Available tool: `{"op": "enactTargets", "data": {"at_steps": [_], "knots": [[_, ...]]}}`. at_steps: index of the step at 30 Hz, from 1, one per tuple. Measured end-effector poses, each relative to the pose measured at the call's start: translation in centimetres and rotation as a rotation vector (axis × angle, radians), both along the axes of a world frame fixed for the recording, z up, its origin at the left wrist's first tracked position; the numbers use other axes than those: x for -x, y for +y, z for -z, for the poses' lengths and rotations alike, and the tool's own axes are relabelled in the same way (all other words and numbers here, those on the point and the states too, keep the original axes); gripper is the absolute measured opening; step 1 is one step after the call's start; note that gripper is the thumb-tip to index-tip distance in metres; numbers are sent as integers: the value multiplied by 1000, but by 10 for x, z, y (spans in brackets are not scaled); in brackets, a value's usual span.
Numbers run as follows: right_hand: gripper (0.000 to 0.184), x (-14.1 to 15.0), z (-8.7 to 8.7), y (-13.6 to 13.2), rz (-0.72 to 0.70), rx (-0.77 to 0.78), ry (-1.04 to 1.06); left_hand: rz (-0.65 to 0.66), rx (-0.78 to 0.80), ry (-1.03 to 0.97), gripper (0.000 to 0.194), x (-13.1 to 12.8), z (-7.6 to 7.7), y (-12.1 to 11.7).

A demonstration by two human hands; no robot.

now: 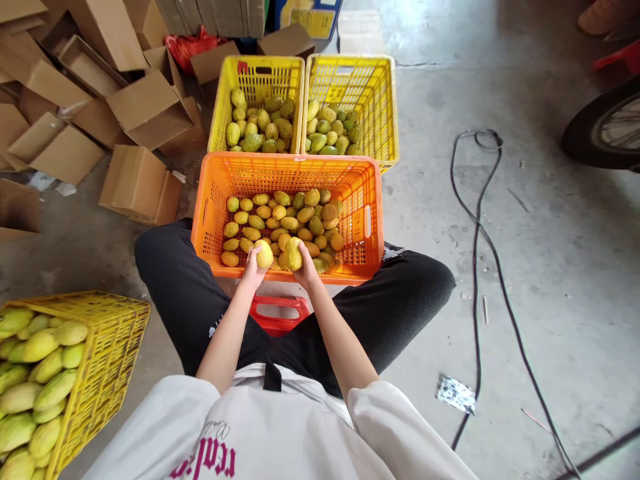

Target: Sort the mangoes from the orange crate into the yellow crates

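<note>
An orange plastic crate [376,220] stands between my knees, its floor largely covered with yellow and greenish mangoes [289,223]. Over its near rim, my left hand [254,268] is closed around a yellow mango [264,255]. Close beside it, my right hand [307,268] grips a larger, lumpier yellow-green mango [293,254]. The two held fruits are a small gap apart. My palms and some of the fingers are hidden behind the fruit.
Two yellow crates [395,110] with mangoes adjoin the orange crate's far side. A fuller yellow crate [113,360] stands at lower left. Cardboard boxes [145,110] pile up at upper left. A black cable [479,223] lies on the floor at right, near a wheel [600,127].
</note>
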State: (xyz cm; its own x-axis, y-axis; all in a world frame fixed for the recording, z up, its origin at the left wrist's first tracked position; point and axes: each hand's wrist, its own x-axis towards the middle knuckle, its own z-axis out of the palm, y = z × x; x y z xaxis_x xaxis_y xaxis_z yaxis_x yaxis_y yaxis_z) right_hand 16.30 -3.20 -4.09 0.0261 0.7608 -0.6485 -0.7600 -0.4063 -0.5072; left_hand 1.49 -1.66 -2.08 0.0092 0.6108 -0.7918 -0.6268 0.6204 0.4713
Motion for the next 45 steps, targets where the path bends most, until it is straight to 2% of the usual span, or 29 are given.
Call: {"op": "enactTargets", "data": {"at_steps": [6,13,18,22,25,27,32,37,45], "knots": [[38,0,3,-1,46,-5,-64,-4,58,-38,26,-3,-6,3],[34,-10,-4,-3,-5,26,80,-25,39,-167,42,2,-11,1],[34,-13,-12,-3,-4,39,129,14,37,-112,42,1,-12,1],[35,-13,-15,-1,-20,33,148,-41,-16,-40,26,-1,-13,-1],[35,-13,-14,-2,-34,40,158,-66,-54,15,32,-3,-13,-3],[35,-11,-12,-4,-47,50,151,-49,-59,9,36,-3,-13,-3],[28,-7,-11,-6,-42,-11,108,5,6,-87,23,0,-13,0],[29,-10,-11,-3,-30,54,129,45,11,-141,38,2,-14,1],[33,-12,-8,0,4,52,207,33,0,-157,42,3,-13,0]]}}
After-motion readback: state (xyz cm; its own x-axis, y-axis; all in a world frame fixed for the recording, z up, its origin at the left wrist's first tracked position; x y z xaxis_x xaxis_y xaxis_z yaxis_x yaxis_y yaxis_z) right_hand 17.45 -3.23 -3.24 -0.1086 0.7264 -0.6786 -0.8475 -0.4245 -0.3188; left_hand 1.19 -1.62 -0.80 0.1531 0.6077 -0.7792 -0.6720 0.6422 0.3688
